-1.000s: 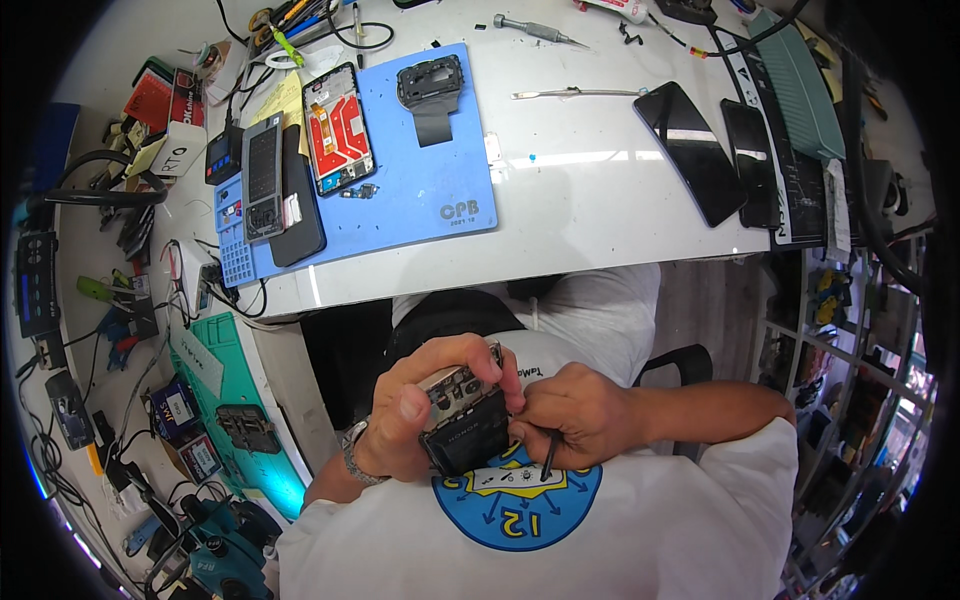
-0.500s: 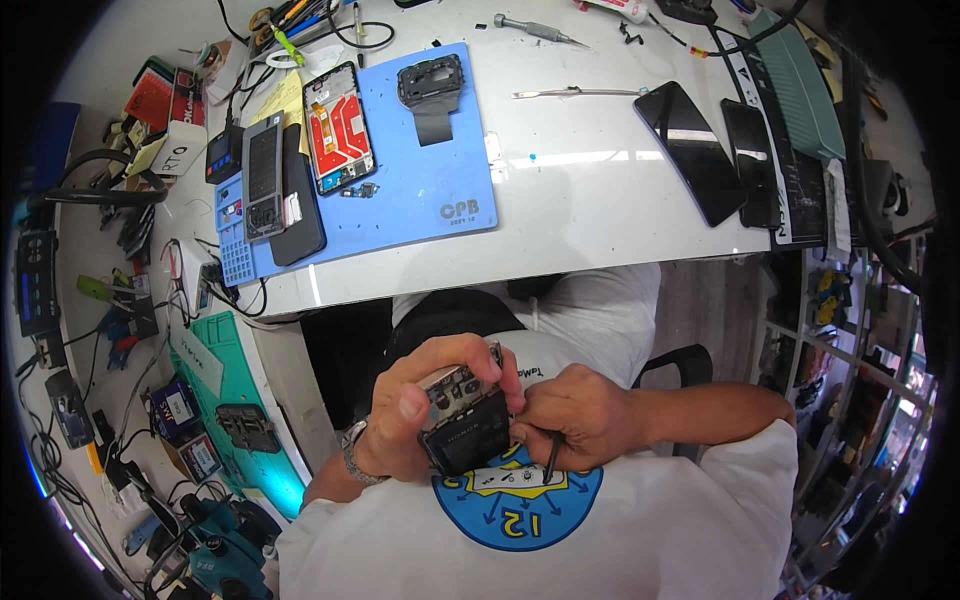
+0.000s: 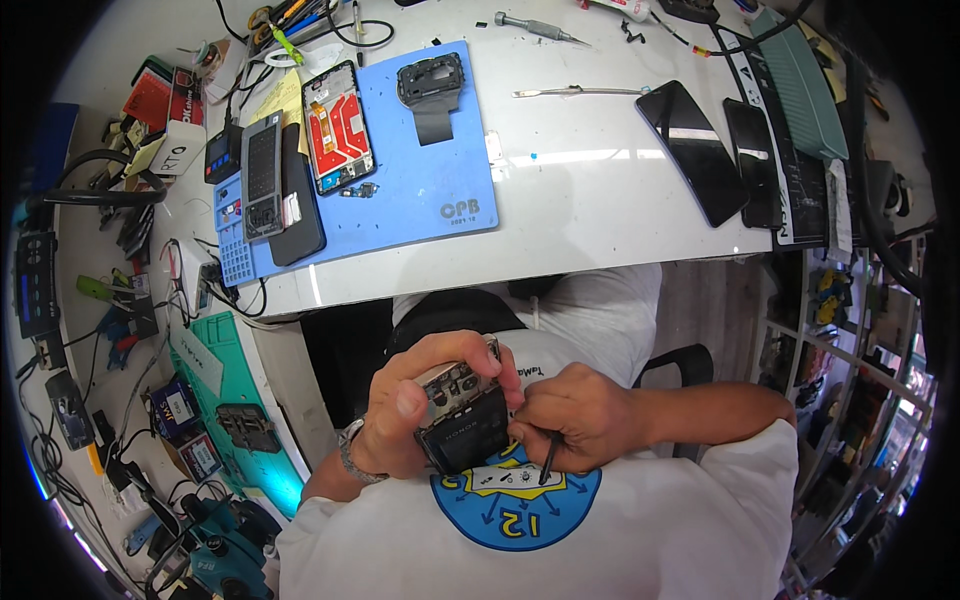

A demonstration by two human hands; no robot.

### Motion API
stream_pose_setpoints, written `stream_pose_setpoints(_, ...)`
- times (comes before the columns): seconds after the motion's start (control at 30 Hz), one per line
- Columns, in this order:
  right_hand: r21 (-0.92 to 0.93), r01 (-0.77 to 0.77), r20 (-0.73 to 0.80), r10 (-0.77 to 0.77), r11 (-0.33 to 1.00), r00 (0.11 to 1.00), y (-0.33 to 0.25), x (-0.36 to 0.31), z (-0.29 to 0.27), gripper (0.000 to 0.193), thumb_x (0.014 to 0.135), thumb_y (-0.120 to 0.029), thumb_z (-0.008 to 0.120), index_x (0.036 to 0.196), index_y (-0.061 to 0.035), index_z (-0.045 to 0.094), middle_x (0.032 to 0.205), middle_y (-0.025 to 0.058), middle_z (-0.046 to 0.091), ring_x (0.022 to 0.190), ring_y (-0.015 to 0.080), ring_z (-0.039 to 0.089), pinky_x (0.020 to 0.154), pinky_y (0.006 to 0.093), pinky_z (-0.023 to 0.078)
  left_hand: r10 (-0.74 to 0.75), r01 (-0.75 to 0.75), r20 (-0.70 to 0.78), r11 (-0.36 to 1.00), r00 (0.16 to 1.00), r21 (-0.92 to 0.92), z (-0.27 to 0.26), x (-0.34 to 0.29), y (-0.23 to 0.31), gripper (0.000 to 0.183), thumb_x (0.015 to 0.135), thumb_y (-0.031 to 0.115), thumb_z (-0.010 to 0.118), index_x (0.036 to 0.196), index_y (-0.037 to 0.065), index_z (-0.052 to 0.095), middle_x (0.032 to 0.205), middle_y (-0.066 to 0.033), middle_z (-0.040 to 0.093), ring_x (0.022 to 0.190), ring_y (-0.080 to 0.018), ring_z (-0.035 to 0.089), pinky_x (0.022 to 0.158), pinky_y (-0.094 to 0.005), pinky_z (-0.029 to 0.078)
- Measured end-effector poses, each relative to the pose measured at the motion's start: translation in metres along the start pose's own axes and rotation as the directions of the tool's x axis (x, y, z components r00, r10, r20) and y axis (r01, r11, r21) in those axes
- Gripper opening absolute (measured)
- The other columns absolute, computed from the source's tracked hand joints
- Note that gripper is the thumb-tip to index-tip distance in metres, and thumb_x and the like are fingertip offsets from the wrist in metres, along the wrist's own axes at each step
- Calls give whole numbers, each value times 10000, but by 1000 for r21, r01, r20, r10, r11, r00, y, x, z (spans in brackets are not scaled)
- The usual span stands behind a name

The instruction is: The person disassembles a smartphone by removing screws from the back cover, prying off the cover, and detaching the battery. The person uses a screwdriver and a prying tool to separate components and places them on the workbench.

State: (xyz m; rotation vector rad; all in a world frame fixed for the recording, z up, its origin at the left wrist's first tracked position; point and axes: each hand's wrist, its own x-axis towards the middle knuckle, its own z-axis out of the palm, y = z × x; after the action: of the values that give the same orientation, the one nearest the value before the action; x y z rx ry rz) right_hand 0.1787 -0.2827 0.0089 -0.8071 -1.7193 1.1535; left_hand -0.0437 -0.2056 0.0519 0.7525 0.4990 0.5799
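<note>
Close to my shirt, my left hand (image 3: 400,400) grips an opened phone (image 3: 468,432), tilted. Its black battery and a strip of exposed metal and small parts face up. My fingers curl over its top edge and my thumb lies along the near side. At the phone's right edge is my right hand (image 3: 578,412), closed around a thin dark tool (image 3: 551,458), apparently tweezers. One end of the tool sticks out below the fingers; its working tip is hidden by the hand.
Ahead, a blue repair mat (image 3: 400,200) on the white table carries an opened phone frame (image 3: 338,130) and a dark phone part (image 3: 430,85). Two black phones (image 3: 692,152) lie at right, near a metal pry tool (image 3: 580,92). A teal microscope (image 3: 225,555) stands at lower left.
The phone has tilted slightly in my left hand and shifted a little. My right hand stays almost where it was, by the phone's edge.
</note>
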Motion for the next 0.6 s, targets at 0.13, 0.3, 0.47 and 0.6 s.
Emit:
stream_pose_setpoints(0.13,-11,-2,-4,2,1000,1000,0,0,0,231,908,-25,747,770,-49,563,654,88,552,496,303,578,464,416,474,-15,15,-5,1000,1000,19,0,0,2,765,1045,679,584,1335,-29,598,1214,-255,642,1092,-303,686,964,-436,586)
stream_pose_setpoints(0.3,-22,1,-6,-1,1000,1000,-1,0,-1,225,914,-26,742,774,-47,568,654,87,553,496,298,575,461,415,470,4,-4,6,1000,1000,3,-2,0,0,753,1053,668,574,1338,-30,598,1219,-256,643,1093,-305,686,971,-442,582)
stream_pose_setpoints(0.47,-44,-12,11,12,999,1000,-3,3,-5,208,927,-39,742,787,-49,589,647,83,555,498,294,573,462,414,466,15,-15,24,999,1000,30,-5,2,0,748,1060,658,554,1346,-32,596,1227,-259,644,1099,-303,684,983,-447,576)
stream_pose_setpoints(0.6,-44,-35,42,37,998,998,-6,3,-6,190,941,-57,742,802,-53,613,640,80,555,502,287,576,469,411,469,36,-37,55,999,998,8,-8,2,-3,688,1075,589,541,1364,-33,591,1230,-258,649,1111,-300,680,997,-447,568)
